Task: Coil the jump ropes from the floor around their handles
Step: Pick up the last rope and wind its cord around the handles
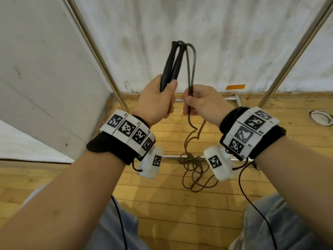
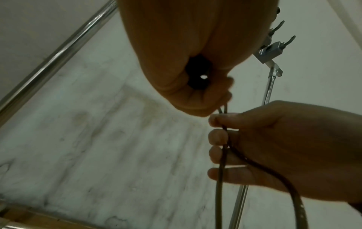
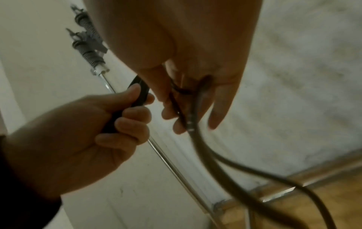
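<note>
Head view: the left hand [image 1: 156, 98] grips two black handles [image 1: 172, 64] held upright together, while the right hand [image 1: 204, 101], just beside it, pinches both strands of the jump rope [image 1: 191, 82] arching down from the handle tips. Below the hands, the rope's slack hangs to a tangled heap [image 1: 193, 170] on the wooden floor [image 1: 180, 210].
</note>
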`<state>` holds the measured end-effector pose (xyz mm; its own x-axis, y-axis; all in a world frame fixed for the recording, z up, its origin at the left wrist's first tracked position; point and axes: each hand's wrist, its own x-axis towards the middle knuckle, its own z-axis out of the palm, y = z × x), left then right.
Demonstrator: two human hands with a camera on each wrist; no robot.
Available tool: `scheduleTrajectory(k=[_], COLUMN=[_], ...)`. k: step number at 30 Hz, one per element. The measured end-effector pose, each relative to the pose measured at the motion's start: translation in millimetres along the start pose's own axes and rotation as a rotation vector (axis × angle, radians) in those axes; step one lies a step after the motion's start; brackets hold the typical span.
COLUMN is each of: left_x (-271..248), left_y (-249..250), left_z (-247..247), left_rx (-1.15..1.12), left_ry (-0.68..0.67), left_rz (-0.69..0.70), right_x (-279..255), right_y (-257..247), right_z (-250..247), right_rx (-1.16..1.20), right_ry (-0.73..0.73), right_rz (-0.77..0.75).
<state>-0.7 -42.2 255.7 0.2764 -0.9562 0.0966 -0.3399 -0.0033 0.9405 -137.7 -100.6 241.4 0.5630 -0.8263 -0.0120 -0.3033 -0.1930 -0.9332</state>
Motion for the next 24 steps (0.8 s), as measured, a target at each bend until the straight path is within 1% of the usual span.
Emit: scheduleTrajectory(k=[2, 3, 4, 5, 7, 10, 14, 17, 20, 22, 24], left_x=[3, 4, 4, 5, 5, 4, 1, -3, -9, -12, -15], left_y=[3, 5, 8, 10, 13, 14, 12, 12, 16, 19, 22], left_z=[-3, -5, -7, -9, -10, -10, -12, -13, -11, -12, -14], left_rx=[-0.113, -0.169, -0.218, -0.265, -0.324, -0.334, -0.358, -0.380, -0.462, -0.558, -0.632], left_ry=[0.052, 0.069, 0.080, 0.086, 0.111, 0.183, 0.229, 0.194, 0.119, 0.071, 0.050], left_rz=[-0.022, -0.035, -0.048, -0.058, -0.070, -0.072, -0.115, -0.132, -0.156, -0.193, -0.222], right_x=[0, 0, -1, -1, -1, -2, -4, -11, -19, -22, -23], right_y=[-3, -4, -5, -5, -5, -8, -12, -14, -17, -22, -26], right_z=[6, 10, 15, 19, 25, 28, 31, 41, 48, 49, 48], right_rx=[0.219, 0.315, 0.362, 0.354, 0.255, 0.124, 0.052, -0.091, -0.195, -0.224, -0.212], right_ry=[-0.036, -0.027, -0.007, 0.020, 0.073, 0.122, 0.110, 0.012, -0.113, -0.191, -0.226], right_rz=[0.066, 0.086, 0.094, 0.090, 0.047, -0.036, -0.107, -0.131, -0.084, -0.062, -0.060])
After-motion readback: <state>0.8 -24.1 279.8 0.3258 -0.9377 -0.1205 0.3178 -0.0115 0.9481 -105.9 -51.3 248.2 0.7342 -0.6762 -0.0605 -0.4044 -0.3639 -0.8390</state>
